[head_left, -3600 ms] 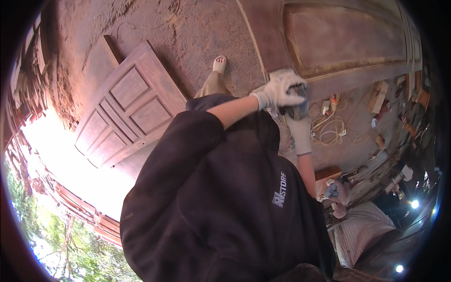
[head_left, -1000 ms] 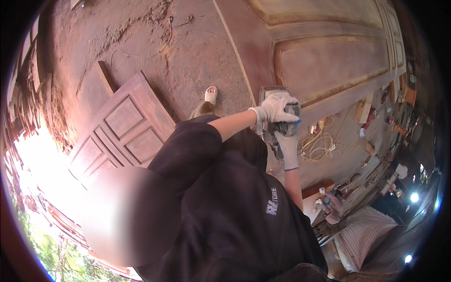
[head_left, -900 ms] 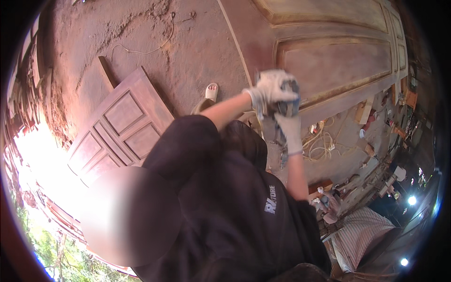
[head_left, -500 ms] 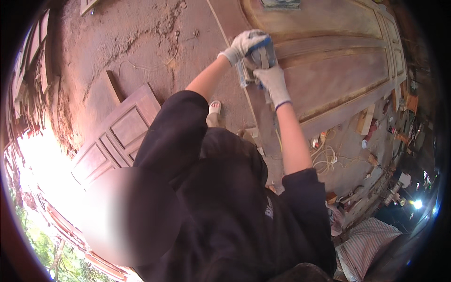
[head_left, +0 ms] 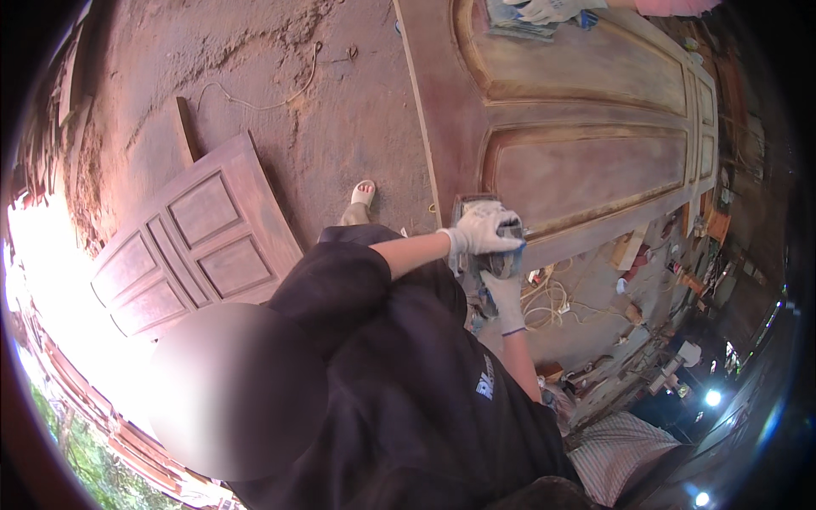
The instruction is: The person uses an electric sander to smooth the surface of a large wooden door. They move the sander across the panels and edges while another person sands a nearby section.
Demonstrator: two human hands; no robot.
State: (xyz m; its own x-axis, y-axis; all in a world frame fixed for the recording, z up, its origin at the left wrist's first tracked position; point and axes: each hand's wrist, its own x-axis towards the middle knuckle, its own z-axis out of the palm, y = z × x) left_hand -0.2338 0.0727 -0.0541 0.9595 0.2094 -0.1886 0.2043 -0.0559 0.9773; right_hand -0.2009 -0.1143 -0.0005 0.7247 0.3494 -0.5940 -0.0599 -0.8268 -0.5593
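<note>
At the near corner of the large panelled door (head_left: pixel 586 166), handheld power sander (head_left: pixel 502 265), gloved left hand (head_left: pixel 481 228) gripping its top, gloved right hand (head_left: pixel 504 299) grasping its near side, co-worker's hand (head_left: pixel 554 9) over the door's far panel (head_left: pixel 595 64), smaller door (head_left: pixel 188 242) left of the large one.

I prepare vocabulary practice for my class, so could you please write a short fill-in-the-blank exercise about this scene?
1. Counting the left hand and the right hand, the number of hands holding the dark tool is ____.
2. Another person's sleeve, at the upper edge, is ____ in colour.
3. In the picture, the larger-looking panelled door is to the ____ of the foot; the other door is on the opposite side.

Missing words: two; pink; right.
</note>
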